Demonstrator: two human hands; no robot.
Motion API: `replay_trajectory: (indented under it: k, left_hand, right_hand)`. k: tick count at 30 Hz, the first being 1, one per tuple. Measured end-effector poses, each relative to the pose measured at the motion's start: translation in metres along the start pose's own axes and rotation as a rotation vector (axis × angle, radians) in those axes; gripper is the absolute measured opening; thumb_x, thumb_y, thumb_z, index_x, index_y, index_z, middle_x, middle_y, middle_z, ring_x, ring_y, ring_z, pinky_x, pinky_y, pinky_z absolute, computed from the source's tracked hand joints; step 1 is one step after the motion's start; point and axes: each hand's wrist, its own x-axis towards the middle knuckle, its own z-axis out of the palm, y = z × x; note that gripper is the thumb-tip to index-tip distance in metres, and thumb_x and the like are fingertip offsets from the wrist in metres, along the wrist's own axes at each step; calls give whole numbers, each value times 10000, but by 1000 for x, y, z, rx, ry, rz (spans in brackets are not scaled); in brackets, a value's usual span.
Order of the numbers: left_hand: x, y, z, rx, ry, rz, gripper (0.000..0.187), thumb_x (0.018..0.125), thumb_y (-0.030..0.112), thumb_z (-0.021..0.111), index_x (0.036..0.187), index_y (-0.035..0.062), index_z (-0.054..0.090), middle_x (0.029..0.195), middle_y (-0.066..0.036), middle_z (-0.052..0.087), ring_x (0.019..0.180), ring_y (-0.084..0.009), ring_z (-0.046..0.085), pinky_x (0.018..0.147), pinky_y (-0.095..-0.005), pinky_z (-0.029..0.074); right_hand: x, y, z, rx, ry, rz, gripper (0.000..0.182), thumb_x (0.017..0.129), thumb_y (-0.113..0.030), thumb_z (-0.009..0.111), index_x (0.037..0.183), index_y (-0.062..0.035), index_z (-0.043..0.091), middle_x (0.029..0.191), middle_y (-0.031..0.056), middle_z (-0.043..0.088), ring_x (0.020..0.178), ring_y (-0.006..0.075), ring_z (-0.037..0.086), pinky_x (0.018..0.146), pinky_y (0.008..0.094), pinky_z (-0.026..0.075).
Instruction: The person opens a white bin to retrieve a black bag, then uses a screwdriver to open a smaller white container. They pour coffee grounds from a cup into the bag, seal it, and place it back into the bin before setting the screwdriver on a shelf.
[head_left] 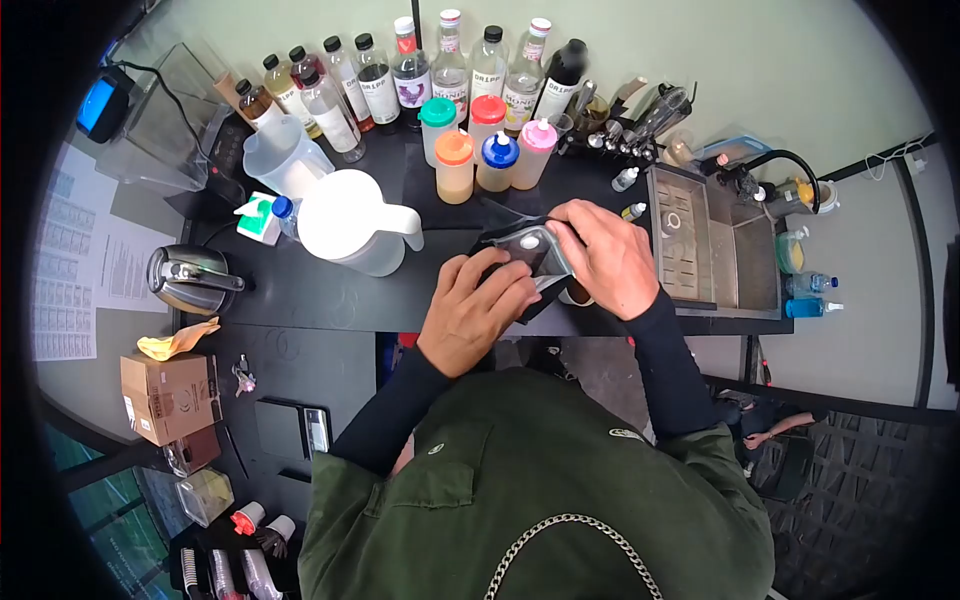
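A black pouch (552,262) with a grey lining and a small pale round spot is held upright near the front edge of the black counter. My right hand (608,258) pinches its upper right edge between thumb and fingers. On the left side, my left hand (478,308) has its fingers curled over the pouch's rim, the fingertips at the opening. What lies inside is hidden. Part of a small round brownish thing (578,294) shows below my right hand, mostly covered. Just behind the hands stand squeeze bottles with an orange-lidded one (454,170) and a blue-lidded one (497,163).
A white-lidded pitcher (372,240) stands left of my hands. Several syrup bottles (410,75) line the wall. A metal sink (742,250) lies right. An electric kettle (190,278) and a cardboard box (170,398) are far left. Another person's arm (783,429) shows lower right.
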Motion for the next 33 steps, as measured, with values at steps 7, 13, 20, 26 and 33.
replay_trajectory:
  k: [7, 13, 20, 26, 33]
  left_hand:
    - [12, 24, -53, 12, -98, -78, 226, 789, 205, 776, 959, 128, 649, 861, 22, 613, 945, -206, 574, 815, -373, 426]
    - [-17, 22, -32, 19, -195, -149, 243, 753, 185, 773, 970, 143, 671, 1061, -13, 612, 1068, -220, 548, 931, -406, 421]
    - [-63, 35, -11, 53, 163, -373, 290, 636, 105, 863, 881, 147, 715, 1495, -271, 315, 1329, -451, 384, 1059, -506, 377]
    - [-71, 44, 2, -140, 135, -501, 327, 661, 91, 881, 940, 147, 721, 1578, -318, 148, 1386, -466, 361, 1052, -506, 399]
    - [-37, 41, -5, -182, 99, -266, 296, 638, 207, 906, 861, 152, 719, 1555, -321, 205, 1289, -447, 467, 1014, -476, 437]
  right_hand:
    - [8, -26, -23, -153, 89, -183, 95, 844, -112, 704, 879, -84, 621, 758, 54, 602, 709, 239, 607, 613, 372, 492]
    - [-10, -14, 5, -22, -108, -115, 120, 857, -136, 706, 957, -84, 665, 832, 55, 637, 761, 279, 627, 645, 383, 506]
    - [-61, -8, 25, 564, 97, 188, 644, 651, -160, 904, 1184, -26, 566, 938, 60, 560, 761, 162, 529, 709, 299, 465]
    - [-112, -7, 46, 419, -48, 151, 629, 690, -296, 895, 1144, 29, 606, 1048, 160, 652, 904, 275, 659, 787, 343, 530]
    - [-102, -21, 54, 496, -17, 332, 224, 851, 31, 648, 1075, 44, 637, 1186, 209, 653, 957, 331, 698, 807, 336, 546]
